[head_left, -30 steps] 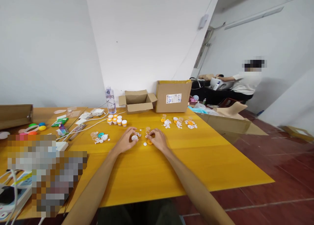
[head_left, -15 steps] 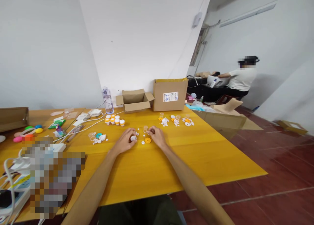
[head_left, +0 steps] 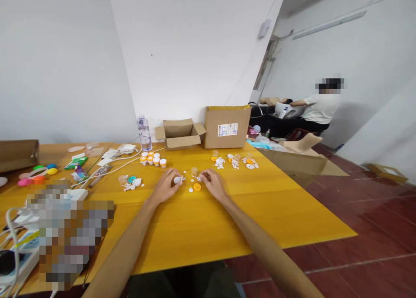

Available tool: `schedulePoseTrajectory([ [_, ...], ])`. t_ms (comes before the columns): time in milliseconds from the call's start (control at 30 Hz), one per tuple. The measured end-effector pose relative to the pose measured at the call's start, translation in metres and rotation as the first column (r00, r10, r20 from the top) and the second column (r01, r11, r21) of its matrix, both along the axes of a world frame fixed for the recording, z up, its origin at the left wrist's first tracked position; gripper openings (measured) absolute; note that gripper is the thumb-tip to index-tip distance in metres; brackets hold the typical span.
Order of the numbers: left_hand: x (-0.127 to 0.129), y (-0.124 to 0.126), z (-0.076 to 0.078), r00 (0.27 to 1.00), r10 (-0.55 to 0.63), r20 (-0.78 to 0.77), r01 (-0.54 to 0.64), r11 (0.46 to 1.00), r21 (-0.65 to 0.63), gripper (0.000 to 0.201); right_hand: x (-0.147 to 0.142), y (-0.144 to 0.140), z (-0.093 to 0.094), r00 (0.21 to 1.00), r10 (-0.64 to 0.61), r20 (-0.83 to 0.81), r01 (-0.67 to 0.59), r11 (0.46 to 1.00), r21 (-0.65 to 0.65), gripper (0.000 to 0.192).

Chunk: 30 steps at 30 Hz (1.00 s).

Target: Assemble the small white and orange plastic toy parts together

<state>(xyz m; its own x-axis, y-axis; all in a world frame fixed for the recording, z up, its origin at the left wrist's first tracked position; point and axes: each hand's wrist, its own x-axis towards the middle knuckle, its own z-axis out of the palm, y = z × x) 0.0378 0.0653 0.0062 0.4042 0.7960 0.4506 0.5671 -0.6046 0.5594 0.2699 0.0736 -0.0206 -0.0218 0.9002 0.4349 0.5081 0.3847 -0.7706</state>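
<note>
While both forearms reach across the yellow table (head_left: 201, 228), the left hand (head_left: 166, 186) curls loosely about a small white cap (head_left: 177, 180), fingertips pinching it just above the tabletop. The right hand (head_left: 212, 183) rests with bent fingers at a little white toothed piece (head_left: 197, 178); whether it grips that piece cannot be told. An orange disc (head_left: 196, 187) and a white dot-like part lie between the hands, unassembled. Toward the far edge, a row of finished orange-and-white pots (head_left: 152, 160) stands near a water bottle (head_left: 144, 132), suggesting several units are complete. Loose part sets remain at left (head_left: 131, 182) and toward the far right (head_left: 235, 161), so much assembly appears outstanding. Two cardboard boxes (head_left: 227, 127) sit along the far edge.
</note>
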Motion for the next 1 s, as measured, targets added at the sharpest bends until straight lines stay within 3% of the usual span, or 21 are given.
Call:
schedulePoseTrajectory([
  [200,0.000,0.003,0.000,0.991,0.109,0.073,-0.108,0.994,-0.013,0.014,0.002,-0.018,-0.005,0.966,0.119,0.229,-0.150,0.981,0.120,0.012],
  [500,-0.002,0.005,-0.011,0.988,0.116,-0.105,-0.114,0.993,0.027,0.016,-0.002,-0.021,-0.001,0.914,0.131,0.385,-0.207,0.964,0.164,0.013],
  [667,0.000,0.000,-0.006,0.990,0.057,-0.126,-0.045,0.994,0.096,0.029,-0.005,-0.026,0.004,0.883,0.135,0.450,-0.225,0.962,0.153,0.015],
  [833,0.002,-0.001,-0.005,0.974,-0.059,-0.218,0.080,0.993,0.088,0.036,-0.007,-0.029,0.005,0.856,0.138,0.498,-0.251,0.954,0.167,0.019],
  [1000,0.002,-0.001,-0.008,0.964,-0.027,-0.264,0.064,0.989,0.133,0.033,-0.010,-0.028,0.002,0.836,0.124,0.535,-0.283,0.932,0.226,0.019],
])
